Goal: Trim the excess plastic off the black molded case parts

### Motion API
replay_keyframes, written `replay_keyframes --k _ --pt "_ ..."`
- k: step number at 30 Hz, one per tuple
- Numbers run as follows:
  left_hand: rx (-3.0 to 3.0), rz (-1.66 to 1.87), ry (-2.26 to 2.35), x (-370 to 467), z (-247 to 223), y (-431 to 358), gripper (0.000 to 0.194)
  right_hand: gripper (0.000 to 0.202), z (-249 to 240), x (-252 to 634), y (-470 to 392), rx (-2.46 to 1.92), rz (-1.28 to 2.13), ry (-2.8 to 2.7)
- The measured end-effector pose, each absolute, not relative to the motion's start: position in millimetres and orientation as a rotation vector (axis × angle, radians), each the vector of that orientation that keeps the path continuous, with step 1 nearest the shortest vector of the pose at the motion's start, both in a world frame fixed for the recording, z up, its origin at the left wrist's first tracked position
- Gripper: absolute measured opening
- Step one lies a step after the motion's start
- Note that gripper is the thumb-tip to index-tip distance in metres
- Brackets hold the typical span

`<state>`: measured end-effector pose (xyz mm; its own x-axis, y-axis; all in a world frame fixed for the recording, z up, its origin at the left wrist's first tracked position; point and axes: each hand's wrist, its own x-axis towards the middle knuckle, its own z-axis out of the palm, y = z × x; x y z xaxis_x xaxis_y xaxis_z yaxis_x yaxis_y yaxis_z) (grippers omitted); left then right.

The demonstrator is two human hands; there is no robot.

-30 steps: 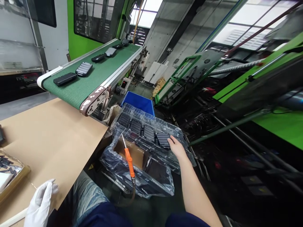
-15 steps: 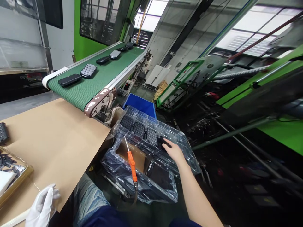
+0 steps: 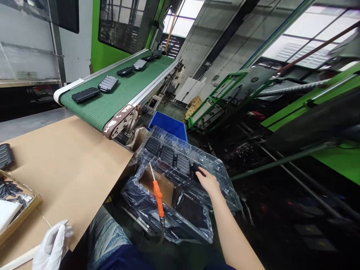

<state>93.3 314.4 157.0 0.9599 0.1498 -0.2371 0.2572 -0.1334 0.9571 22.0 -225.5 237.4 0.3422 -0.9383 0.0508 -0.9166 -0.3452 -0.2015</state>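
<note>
My right hand (image 3: 209,180), bare, grips a black part (image 3: 197,170) at the right end of a row in a clear plastic tray (image 3: 219,165). Several ribbed black parts (image 3: 182,164) lie in the tray to the left of it. My left hand (image 3: 52,243), in a white glove, rests at the near edge of the brown board (image 3: 67,146); its fingers are bent together, and what they hold, if anything, is hidden. An orange-handled tool (image 3: 158,197) with a thin metal tip hangs over the plastic-lined box.
Several black parts lie on the green conveyor belt (image 3: 112,99). A blue bin (image 3: 168,125) stands behind the tray. At the left are a carton (image 3: 25,219) of small pieces and another black part (image 3: 6,156). Machinery with green framing fills the right.
The view has shifted slightly, so most things appear a little farther right. My right hand stays on the black part in the tray; my left hand has hardly moved.
</note>
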Motion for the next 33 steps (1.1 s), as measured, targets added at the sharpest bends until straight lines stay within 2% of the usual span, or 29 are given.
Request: replay_keyframes --k 4,13,25,33 --pt "1.703 -0.287 0.347 93.7 141.0 323.1 0.069 0.054 233.6 21.0 -210.2 -2.488 -0.326 1.781" --pt "1.683 -0.326 0.391 94.4 140.1 323.0 0.055 0.052 237.2 26.0 -216.1 -2.525 -0.203 1.756" --pt "1.704 -0.262 0.353 92.7 141.5 323.7 0.071 0.055 234.6 25.3 -211.7 -2.505 -0.274 1.749" --pt "1.646 -0.303 0.371 92.4 143.6 321.9 0.065 0.057 238.5 22.2 -221.0 -2.494 -0.169 1.616"
